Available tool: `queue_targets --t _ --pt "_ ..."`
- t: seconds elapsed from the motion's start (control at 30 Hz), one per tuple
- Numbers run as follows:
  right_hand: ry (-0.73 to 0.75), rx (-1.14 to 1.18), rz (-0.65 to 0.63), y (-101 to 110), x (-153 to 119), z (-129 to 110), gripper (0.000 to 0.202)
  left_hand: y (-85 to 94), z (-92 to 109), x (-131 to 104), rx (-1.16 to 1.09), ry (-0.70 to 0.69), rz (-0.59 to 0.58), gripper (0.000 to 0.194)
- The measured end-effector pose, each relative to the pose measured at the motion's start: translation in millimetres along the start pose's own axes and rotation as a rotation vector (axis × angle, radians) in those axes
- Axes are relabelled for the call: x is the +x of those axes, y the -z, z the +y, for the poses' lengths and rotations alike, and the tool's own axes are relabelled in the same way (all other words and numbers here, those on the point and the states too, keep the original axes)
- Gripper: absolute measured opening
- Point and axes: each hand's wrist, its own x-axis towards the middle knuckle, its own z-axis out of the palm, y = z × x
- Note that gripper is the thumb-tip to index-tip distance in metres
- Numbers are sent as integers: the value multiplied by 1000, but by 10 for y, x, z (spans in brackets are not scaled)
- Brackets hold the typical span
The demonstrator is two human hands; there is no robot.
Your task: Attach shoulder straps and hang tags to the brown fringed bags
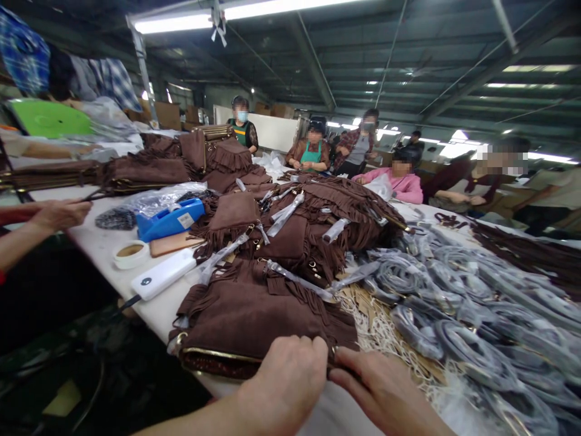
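A dark brown fringed suede bag (263,309) lies at the table's near edge, its gold zipper (222,354) along the side facing me. My left hand (290,372) is closed at the bag's right front corner, knuckles up, its fingertips hidden. Close beside it, my right hand (384,381) pinches the same corner between thumb and fingers, by a small gold metal fitting (334,350). What exactly lies between the fingers is partly hidden. Behind this bag, more brown fringed bags (281,242) are piled, with plastic-wrapped straps on them.
Right of the bag lie coiled grey straps in plastic (472,345) and white strings (385,333). A white handheld device (163,275), tape roll (131,254) and blue tape dispenser (170,219) stand left. A co-worker's hands (63,215) are at far left; several people sit or stand beyond.
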Motion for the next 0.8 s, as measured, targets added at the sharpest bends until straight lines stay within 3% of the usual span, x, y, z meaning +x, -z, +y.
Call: queue_targets --t 0.1,0.2,0.27,0.4,0.47,0.63,0.8 --pt "11 97 13 96 56 -4 30 128 -64 -1 -108 79 -92 17" --pt "53 240 -52 109 102 35 32 146 -180 19 -226 65 -39 6" --pt "70 181 -73 36 108 67 30 66 -199 42 -237 2 -18 7" --pt "56 -164 125 -154 48 112 17 -149 -62 70 -119 34 20 9" --pt "100 -193 191 -176 0 112 17 -210 10 45 -148 98 17 13" --pt "272 103 39 -99 -77 82 29 -263 60 -82 -430 198 33 14" --pt "187 268 -104 -155 -80 102 26 -371 127 -83 -605 184 49 20"
